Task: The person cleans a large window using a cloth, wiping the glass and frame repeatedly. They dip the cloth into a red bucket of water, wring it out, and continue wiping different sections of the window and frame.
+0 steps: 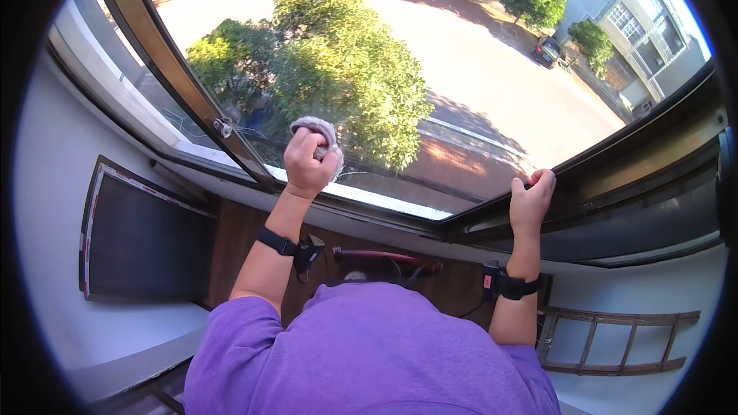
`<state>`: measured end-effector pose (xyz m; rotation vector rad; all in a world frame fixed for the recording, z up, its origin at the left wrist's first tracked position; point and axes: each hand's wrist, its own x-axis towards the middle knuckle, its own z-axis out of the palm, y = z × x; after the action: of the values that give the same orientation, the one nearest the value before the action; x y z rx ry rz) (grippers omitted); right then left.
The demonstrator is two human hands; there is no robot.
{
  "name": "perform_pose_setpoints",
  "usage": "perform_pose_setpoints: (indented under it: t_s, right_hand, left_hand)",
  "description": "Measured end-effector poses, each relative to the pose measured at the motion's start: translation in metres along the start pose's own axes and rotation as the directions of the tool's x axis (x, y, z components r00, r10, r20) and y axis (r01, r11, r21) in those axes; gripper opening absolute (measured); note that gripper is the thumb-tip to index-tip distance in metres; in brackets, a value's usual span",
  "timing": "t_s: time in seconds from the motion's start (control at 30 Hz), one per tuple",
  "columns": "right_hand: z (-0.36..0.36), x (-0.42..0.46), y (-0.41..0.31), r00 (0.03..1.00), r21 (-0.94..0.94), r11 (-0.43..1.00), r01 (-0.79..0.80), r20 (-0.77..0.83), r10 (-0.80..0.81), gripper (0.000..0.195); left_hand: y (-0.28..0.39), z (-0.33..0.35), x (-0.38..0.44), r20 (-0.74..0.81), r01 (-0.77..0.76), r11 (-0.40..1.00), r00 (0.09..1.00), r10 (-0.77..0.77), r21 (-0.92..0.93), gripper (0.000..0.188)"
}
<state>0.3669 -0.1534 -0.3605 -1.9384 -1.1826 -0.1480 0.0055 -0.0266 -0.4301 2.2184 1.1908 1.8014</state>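
A crumpled grey cloth (314, 123) is bunched in my left hand (307, 162), against or very near the lower left part of the window pane (461, 184). My right hand (534, 202) grips the dark metal window frame (582, 155) at the lower right, its fingers curled over the edge. A small latch (222, 128) sits on the brown window stile left of the cloth. Below both hands runs the white sill (398, 202). Part of the cloth is hidden behind my left fingers.
A dark flat panel with a taped edge (150, 236) leans by the left wall. A wooden ladder (617, 340) is at the right wall. A dark red tubular object (386, 257) lies below the window. Outside stand leafy trees (346, 69) and a parked car (546, 52).
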Motion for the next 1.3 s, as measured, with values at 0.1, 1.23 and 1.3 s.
perform_pose_setpoints:
  t_s: [0.1,1.23,1.3]
  right_hand:
    - [0.001,-0.001,0.005,1.0,-0.006,1.0,-0.013,-0.013,0.013,0.029]
    - [-0.002,0.001,0.012,0.999,-0.125,0.992,0.032,0.029,-0.029,0.026]
    - [-0.001,0.001,0.009,1.0,-0.118,0.993,0.012,0.028,-0.008,0.026]
  left_hand:
    - [0.072,-0.019,0.11,-0.247,-0.33,0.937,0.923,0.294,-0.115,0.014]
    - [0.029,-0.001,0.12,-0.455,-0.194,0.929,0.828,0.327,0.314,0.044]
    - [0.003,0.005,0.086,-0.438,-0.106,0.932,0.86,0.261,0.347,0.044]
